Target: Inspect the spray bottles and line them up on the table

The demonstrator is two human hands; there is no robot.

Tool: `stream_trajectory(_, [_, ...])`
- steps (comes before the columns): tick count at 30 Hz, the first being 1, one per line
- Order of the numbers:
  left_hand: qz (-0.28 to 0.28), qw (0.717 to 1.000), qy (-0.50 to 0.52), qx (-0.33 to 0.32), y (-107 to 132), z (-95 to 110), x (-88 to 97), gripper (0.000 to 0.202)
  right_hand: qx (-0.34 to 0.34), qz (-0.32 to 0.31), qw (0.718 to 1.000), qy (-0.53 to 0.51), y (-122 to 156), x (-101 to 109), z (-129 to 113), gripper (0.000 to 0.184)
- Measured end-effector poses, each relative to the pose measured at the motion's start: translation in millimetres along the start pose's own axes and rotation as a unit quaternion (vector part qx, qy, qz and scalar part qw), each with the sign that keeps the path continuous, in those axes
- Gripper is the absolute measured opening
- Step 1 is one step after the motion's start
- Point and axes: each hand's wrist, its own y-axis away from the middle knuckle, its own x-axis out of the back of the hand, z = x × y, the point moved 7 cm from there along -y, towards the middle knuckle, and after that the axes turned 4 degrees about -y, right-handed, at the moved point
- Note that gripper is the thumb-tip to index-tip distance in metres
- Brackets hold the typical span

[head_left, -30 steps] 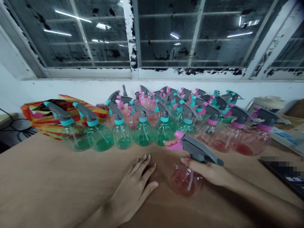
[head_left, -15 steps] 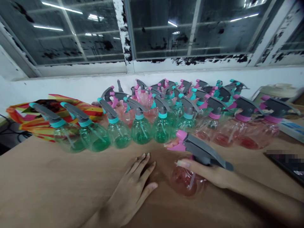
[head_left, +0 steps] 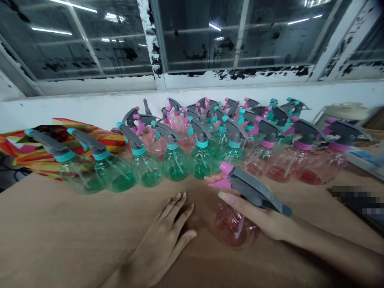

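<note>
**Pink spray bottle gripped at the table's front**

The right hand (head_left: pixel 264 218) wraps the neck of a pink spray bottle (head_left: pixel 235 226) standing on the table (head_left: pixel 75 232). The left hand (head_left: pixel 163 240) lies flat, fingers spread, just beside it. Rows of green and pink bottles (head_left: pixel 177 162) stand behind.

Upright pink spray bottle (head_left: pixel 234 224), hand-held

held bottle (head_left: pixel 234 224) before bottle rows (head_left: pixel 204 136), left hand (head_left: pixel 163 240) beside
</note>
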Motion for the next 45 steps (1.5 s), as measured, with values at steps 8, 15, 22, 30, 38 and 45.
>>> stream_trajectory(8, [0.002, 1.000, -0.001, 0.006, -1, 2, -0.4, 0.047, -0.015, -0.004, 1.000, 0.021, 6, 0, 7, 0.031])
stream_trajectory(15, [-0.004, 1.000, 0.009, 0.014, -1, 2, -2.3, 0.047, -0.008, -0.009, 1.000, 0.002, 3, 2, -2, 0.029])
stream_trajectory(22, [-0.002, 1.000, 0.004, 0.011, -2, 1, -2.2, 0.047, -0.019, -0.004, 0.999, 0.037, 1, 3, 0, 0.020])
stream_trajectory(30, [0.004, 1.000, 0.007, 0.014, -1, 3, 1.6, 0.046, -0.026, -0.037, 0.999, -0.018, 0, 0, 3, 0.015])
stream_trajectory(38, [0.007, 1.000, 0.022, 0.016, -2, 3, 2.3, 0.045, -0.012, -0.040, 0.999, 0.002, -2, 2, -3, 0.011])
stream_trajectory(45, [0.011, 1.000, 0.023, 0.008, -2, 4, 5.5, 0.039, 0.000, -0.028, 0.999, -0.017, -3, 4, -6, 0.021])
